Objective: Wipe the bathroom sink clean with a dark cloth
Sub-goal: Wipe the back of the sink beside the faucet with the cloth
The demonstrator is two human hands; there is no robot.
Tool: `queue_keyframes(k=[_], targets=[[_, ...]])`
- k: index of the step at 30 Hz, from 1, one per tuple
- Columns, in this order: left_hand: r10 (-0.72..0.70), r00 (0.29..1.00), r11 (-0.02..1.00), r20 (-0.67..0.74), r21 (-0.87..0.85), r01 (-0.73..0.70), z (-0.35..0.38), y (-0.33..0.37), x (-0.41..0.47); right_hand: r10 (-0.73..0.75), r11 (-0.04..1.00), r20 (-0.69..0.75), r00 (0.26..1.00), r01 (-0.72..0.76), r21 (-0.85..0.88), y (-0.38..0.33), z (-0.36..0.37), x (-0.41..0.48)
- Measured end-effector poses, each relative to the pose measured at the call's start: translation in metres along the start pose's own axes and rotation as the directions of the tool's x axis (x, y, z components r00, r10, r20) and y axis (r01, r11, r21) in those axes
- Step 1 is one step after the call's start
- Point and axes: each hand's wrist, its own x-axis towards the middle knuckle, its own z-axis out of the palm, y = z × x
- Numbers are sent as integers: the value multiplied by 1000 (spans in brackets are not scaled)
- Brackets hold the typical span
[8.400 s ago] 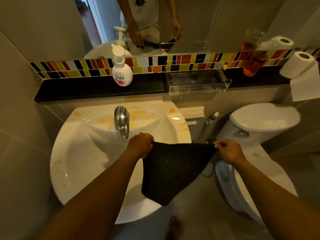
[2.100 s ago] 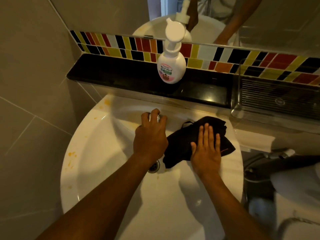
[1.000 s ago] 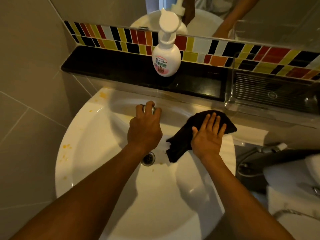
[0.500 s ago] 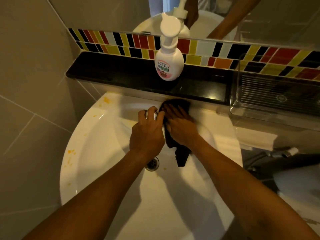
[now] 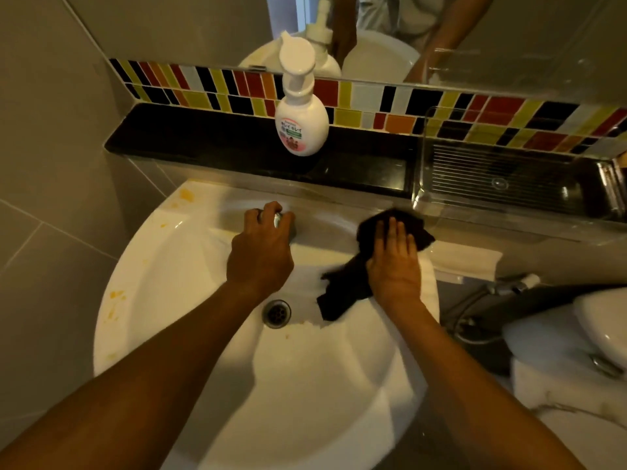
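Observation:
The white round sink (image 5: 163,300) fills the middle of the view, with orange stains along its left rim and back left corner. My right hand (image 5: 393,262) lies flat, fingers together, pressing the dark cloth (image 5: 342,293) against the sink's back right rim; the cloth trails down into the basin toward the drain (image 5: 276,313). My left hand (image 5: 261,252) is wrapped over the chrome faucet (image 5: 283,222) at the back of the basin, hiding most of it.
A white pump soap bottle (image 5: 300,120) stands on the black ledge (image 5: 203,144) behind the sink. A clear plastic tray (image 5: 509,178) sits on the ledge at right. A toilet (image 5: 576,351) and a spray hose (image 5: 502,290) are to the right. Grey tiled wall at left.
My right hand has slid the cloth from beside the faucet out to the right back rim of the sink. My left hand stays on the faucet.

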Motion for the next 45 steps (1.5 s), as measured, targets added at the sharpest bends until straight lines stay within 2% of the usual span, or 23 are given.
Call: queue_keyframes(k=[5,8,12,14,18,22,28,32,37,41,43,45], targets=[[-9,1000,999,24,32,8,-2,0,0,124,988,58,991,-129,89,9,-1,-64],[-16,999,999,41,38,14,-3,0,-1,180,980,17,984,-181,82,3,6,-117],[-20,999,999,46,29,19,-3,1,-1,194,977,5,981,-194,87,3,6,-120],[-20,999,999,41,28,19,-3,0,-1,134,986,0,991,-133,102,5,5,-87],[-25,999,999,34,30,24,-2,-1,0,-89,987,-7,996,89,134,3,-10,-1],[-25,999,1000,21,18,25,-1,0,0,-156,984,-20,988,157,89,6,-15,26],[-21,999,999,25,29,20,-2,0,0,-37,994,-79,996,45,104,-10,-1,0],[-17,1000,999,16,31,16,-1,1,-1,-73,997,-11,997,73,0,14,1,-34],[10,1000,999,11,37,-10,-1,0,-1,40,999,37,999,-40,4,14,-2,-84],[14,993,990,120,139,-31,-4,2,3,107,994,117,987,-111,22,11,-4,-132],[51,993,974,103,213,-72,-5,5,-1,145,986,154,977,-155,55,10,-5,-155],[164,986,970,19,180,-165,-3,16,-18,158,981,177,972,-175,86,9,-4,-176]])
